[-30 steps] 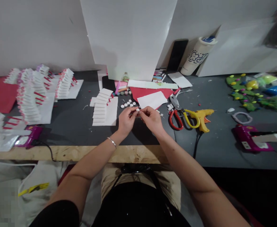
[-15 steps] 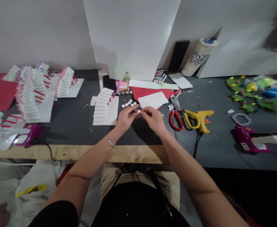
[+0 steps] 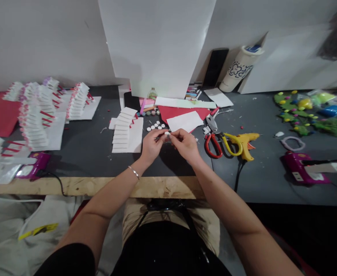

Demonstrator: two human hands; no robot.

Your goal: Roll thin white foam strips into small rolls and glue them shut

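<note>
Our left hand (image 3: 151,146) and right hand (image 3: 186,146) pinch small white rounded piece (image 3: 167,133) over dark grey table (image 3: 88,153), in from its front edge. Several white discs (image 3: 156,125) look done; this one likely not.

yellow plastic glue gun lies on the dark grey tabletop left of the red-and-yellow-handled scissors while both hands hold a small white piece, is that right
Wrong side: in the head view, the yellow plastic glue gun lies right of the red-and-yellow-handled scissors. It does lie on the dark grey tabletop, and the left hand and right hand hold a small white piece.
</note>
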